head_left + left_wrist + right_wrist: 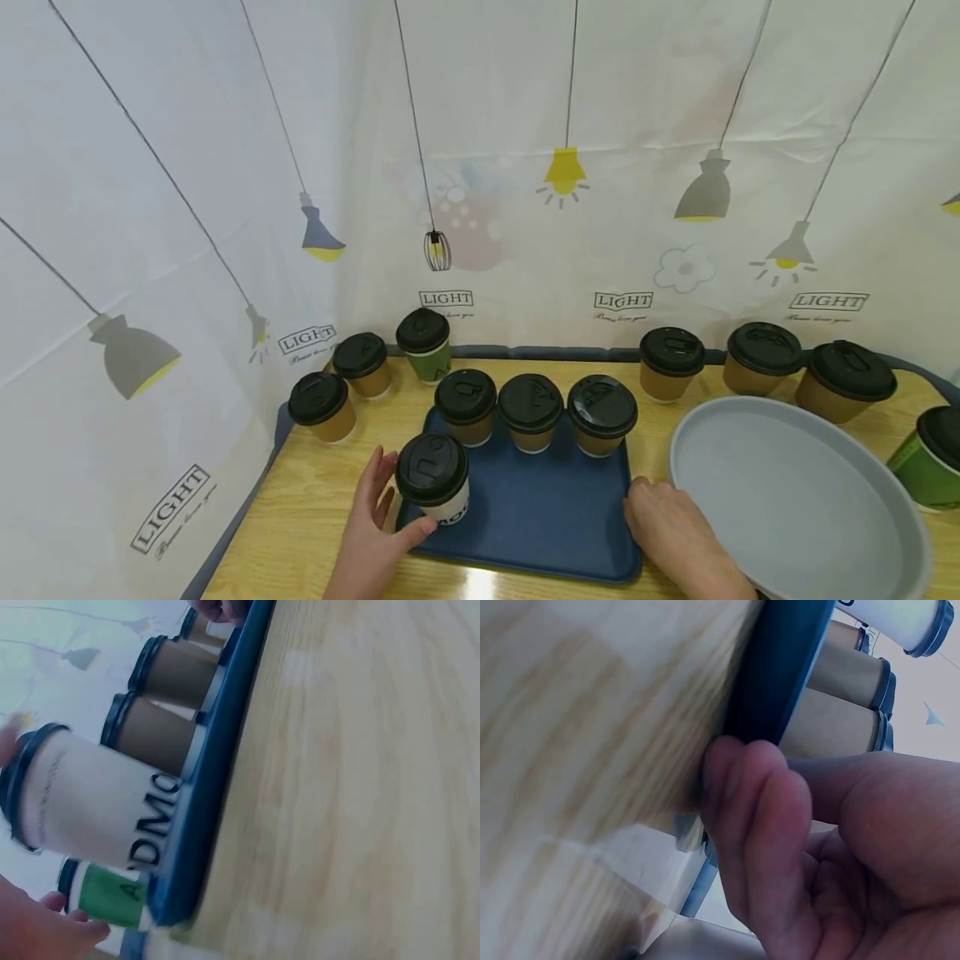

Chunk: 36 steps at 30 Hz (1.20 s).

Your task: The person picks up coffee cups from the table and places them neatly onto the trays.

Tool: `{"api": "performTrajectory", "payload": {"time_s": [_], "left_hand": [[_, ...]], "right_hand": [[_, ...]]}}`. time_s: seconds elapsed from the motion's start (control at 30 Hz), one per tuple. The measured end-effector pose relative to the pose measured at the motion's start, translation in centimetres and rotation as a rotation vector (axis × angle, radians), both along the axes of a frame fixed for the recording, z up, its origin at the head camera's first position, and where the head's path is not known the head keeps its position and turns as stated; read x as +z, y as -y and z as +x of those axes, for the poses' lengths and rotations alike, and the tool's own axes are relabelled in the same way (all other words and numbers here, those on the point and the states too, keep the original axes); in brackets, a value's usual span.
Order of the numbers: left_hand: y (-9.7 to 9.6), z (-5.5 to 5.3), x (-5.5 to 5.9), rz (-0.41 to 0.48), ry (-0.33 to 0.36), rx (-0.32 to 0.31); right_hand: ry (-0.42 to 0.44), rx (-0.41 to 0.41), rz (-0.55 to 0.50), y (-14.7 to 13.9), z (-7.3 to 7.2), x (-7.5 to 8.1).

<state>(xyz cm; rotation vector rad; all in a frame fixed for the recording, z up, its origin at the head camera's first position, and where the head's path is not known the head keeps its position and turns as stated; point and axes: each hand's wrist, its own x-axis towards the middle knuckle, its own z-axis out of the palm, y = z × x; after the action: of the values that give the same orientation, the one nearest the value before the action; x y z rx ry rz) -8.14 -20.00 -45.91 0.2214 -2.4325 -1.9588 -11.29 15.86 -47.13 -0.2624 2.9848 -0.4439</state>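
A white paper cup with a black lid (432, 479) and dark lettering stands at the left end of a blue tray (551, 525). My left hand (372, 525) is spread around this cup, thumb in front and fingers to its left; in the left wrist view, gaps show between the fingers and the white cup (90, 802). My right hand (667, 525) grips the tray's right edge; the right wrist view has its curled fingers (754, 787) at the rim. Three brown cups with black lids, including the middle one (530, 412), line the tray's far side.
Left of the tray stand two brown cups (333, 421) and a green cup (431, 364). A large grey oval tray (787, 492) lies on the right, with several brown cups (667, 379) behind it and another green cup (926, 471) beside it. A printed curtain (495, 100) hangs behind.
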Motion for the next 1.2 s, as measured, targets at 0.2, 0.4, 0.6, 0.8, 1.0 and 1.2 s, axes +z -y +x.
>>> {"api": "performTrajectory", "payload": {"time_s": [0.2, 0.4, 0.6, 0.8, 1.0, 1.2], "left_hand": [[1.6, -0.7, 1.4, 0.140, -0.370, 0.267], [3.1, -3.9, 1.9, 0.168, -0.681, 0.450], [4.9, -6.8, 0.8, -0.041, -0.535, 0.559], [6.5, -8.8, -1.1, -0.163, -0.386, 0.588], [7.7, -10.7, -2.1, -0.194, -0.353, 0.607], [8.3, -11.8, -2.9, -0.191, -0.310, 0.606]], "right_hand": [[0.025, -0.002, -0.001, -0.3, 0.1, 0.1], [0.027, 0.000, -0.012, -0.3, 0.1, 0.1], [0.042, 0.000, -0.011, -0.2, -0.1, 0.1], [0.041, 0.004, -0.009, -0.1, 0.0, 0.0], [0.037, 0.008, -0.007, -0.1, 0.0, 0.0], [0.015, 0.009, -0.014, 0.0, 0.0, 0.0]]}}
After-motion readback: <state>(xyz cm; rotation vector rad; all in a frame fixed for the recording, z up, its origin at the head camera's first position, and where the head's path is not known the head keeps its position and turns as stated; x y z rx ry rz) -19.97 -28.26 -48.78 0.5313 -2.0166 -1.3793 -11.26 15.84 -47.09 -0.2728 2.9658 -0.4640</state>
